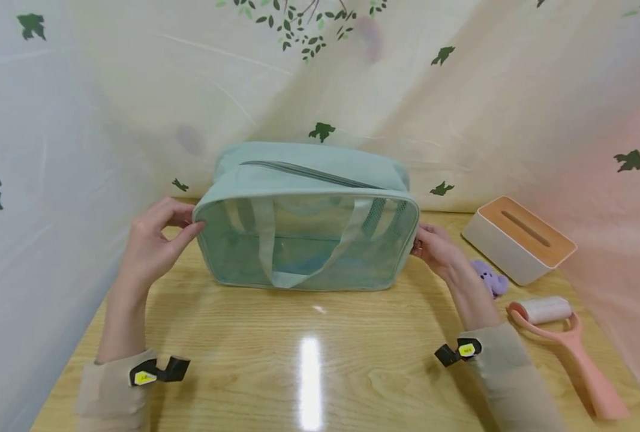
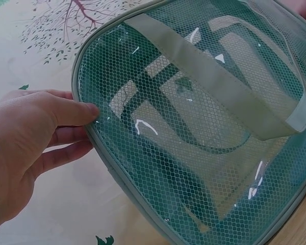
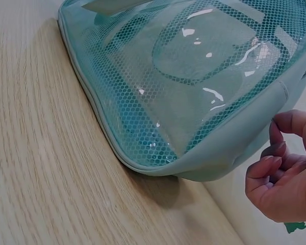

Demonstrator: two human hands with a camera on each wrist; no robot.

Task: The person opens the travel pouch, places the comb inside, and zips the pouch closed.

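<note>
A mint-green toiletry bag (image 1: 309, 240) with a see-through mesh front stands upright on the wooden table. Its top zipper (image 1: 314, 174) runs slantwise across the top, and a strap handle (image 1: 282, 279) hangs down over the front panel. At the bag's upper left edge my left hand (image 1: 160, 234) pinches the piping, thumb in front and fingers behind; the left wrist view shows this hand (image 2: 46, 132) close up. On the other side, my right hand (image 1: 438, 249) pinches the side fabric with curled fingers. In the right wrist view that hand (image 3: 290, 168) partly hides behind the frame edge.
To the right stands a white tissue box (image 1: 503, 246) with a wooden lid. A small purple plush toy (image 1: 489, 279) lies beside my right forearm. Nearer the front is a lint roller (image 1: 584, 354) with a pink handle. A patterned curtain (image 1: 320, 90) hangs behind the table.
</note>
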